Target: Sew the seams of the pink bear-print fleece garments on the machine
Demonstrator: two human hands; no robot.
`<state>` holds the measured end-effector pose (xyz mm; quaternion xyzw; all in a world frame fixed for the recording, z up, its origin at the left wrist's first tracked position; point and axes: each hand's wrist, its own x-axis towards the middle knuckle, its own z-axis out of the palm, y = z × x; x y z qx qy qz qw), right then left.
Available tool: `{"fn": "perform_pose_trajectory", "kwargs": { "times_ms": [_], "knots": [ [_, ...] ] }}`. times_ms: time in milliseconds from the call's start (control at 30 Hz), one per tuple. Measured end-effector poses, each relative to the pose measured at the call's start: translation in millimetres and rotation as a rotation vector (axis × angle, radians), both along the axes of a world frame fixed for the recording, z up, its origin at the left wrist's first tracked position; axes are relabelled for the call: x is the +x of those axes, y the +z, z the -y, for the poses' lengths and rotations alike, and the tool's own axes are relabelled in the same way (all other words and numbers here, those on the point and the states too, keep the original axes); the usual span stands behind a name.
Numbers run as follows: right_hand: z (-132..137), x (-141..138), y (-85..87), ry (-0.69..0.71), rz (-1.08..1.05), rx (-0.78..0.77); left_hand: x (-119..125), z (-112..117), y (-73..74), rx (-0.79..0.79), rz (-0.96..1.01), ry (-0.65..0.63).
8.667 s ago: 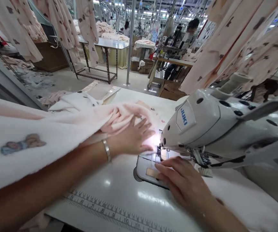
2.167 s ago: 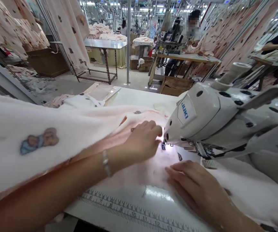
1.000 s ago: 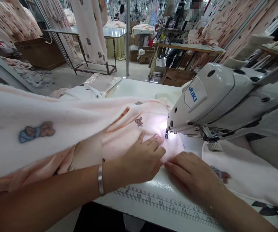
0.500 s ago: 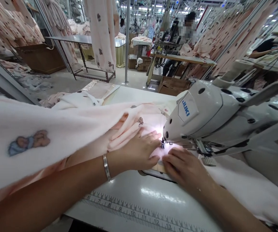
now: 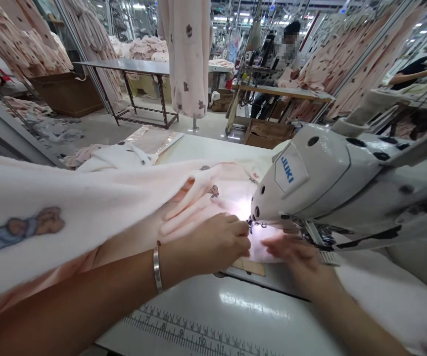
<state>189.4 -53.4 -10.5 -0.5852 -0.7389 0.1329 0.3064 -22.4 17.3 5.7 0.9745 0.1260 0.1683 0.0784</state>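
Pale pink fleece fabric (image 5: 87, 207) with small bear prints drapes over my left forearm and runs under the needle of a white Juki sewing machine (image 5: 320, 183). My left hand (image 5: 213, 242), a silver bangle on its wrist, has its fingers curled and pinches the fabric edge just left of the lit presser foot (image 5: 252, 227). Blurred by motion, my right hand (image 5: 295, 254) lies on the fabric just right of the needle, under the machine head, fingers extended.
A white sewing table (image 5: 235, 306) carries a printed ruler (image 5: 183, 336) along its front edge. More folded fabric (image 5: 117, 155) lies at the far left of the table. Garments hang overhead. A person sits at a bench (image 5: 283, 91) behind.
My left hand has closed from flat to a pinch on the fabric. The right hand has slid right, under the machine head. The view has shifted slightly.
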Motion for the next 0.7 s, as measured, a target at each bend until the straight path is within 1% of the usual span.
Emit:
{"fn": "perform_pose_trajectory", "kwargs": {
  "times_ms": [33, 67, 133, 200, 333, 400, 500, 633, 700],
  "knots": [
    [-2.3, 3.2, -1.4, -0.079, -0.039, -0.005, 0.2, -0.9, -1.7, -0.012, 0.021, 0.004],
    [-4.0, 5.8, -2.4, -0.129, -0.047, 0.006, 0.1, -1.3, -3.1, -0.018, 0.043, 0.018],
    [-4.4, 9.3, -2.9, -0.153, -0.023, 0.023, -0.6, -0.9, -4.2, -0.009, 0.063, 0.032],
    [-1.5, 10.8, -1.7, -0.138, 0.025, 0.045, -1.6, 0.1, -4.0, 0.015, 0.061, 0.021],
    [3.9, 13.3, -1.7, -0.043, 0.159, 0.114, -2.7, -0.3, -4.7, 0.033, 0.055, 0.024],
    [2.7, 15.3, -5.5, -0.022, 0.209, 0.144, -1.9, -2.8, -6.4, 0.006, 0.066, 0.037],
    [-2.5, 18.0, -13.6, -0.035, 0.265, 0.145, 2.1, -9.5, -7.3, -0.068, 0.083, 0.073],
    [-9.1, 20.0, -21.6, -0.068, 0.32, 0.14, 10.3, -26.1, 0.7, -0.14, 0.039, 0.158],
    [-11.0, 21.7, -23.2, -0.068, 0.341, 0.155, 10.1, -36.1, 7.4, -0.106, -0.02, 0.187]
  ]
}}
